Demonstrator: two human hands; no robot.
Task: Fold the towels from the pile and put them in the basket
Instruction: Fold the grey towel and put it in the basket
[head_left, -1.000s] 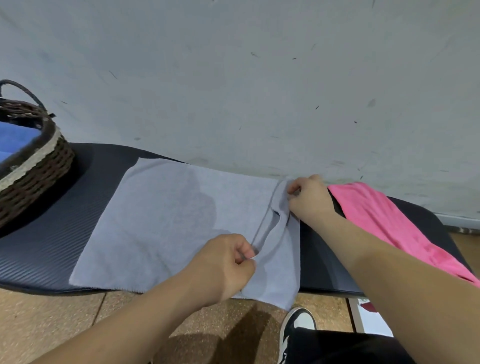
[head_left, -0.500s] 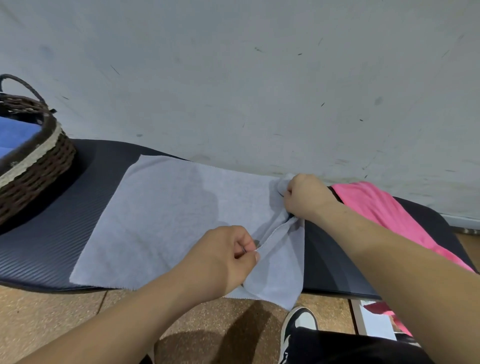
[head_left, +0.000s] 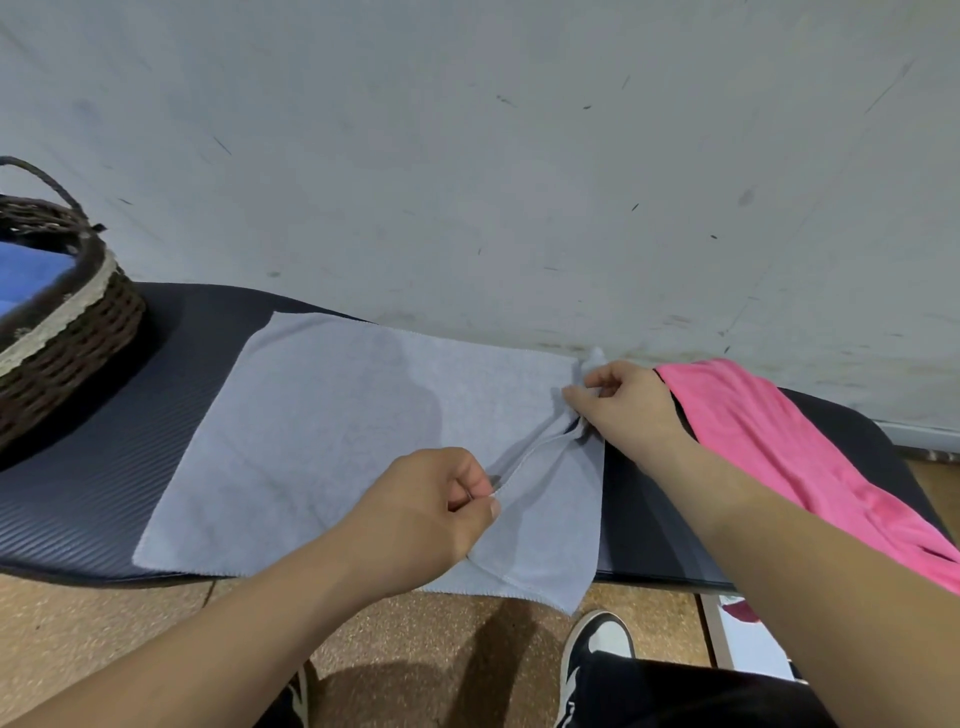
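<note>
Obstacles: the wall (head_left: 467, 156) rises directly behind the right hand (head_left: 623, 402), so we see no passage beyond it. The pink towel (head_left: 779, 441) lies bunched just to the right of that hand, along the worktop (head_left: 78, 493), in the way of a low sweep rightward.

Free room: to the left of both hands the grey towel (head_left: 337, 426) lies flat, with open air above it. The basket (head_left: 67, 332) stands well to the left of the left hand (head_left: 431, 512), at the worktop's far end. On the near side of the left hand the worktop edge drops to open floor (head_left: 104, 623).
</note>
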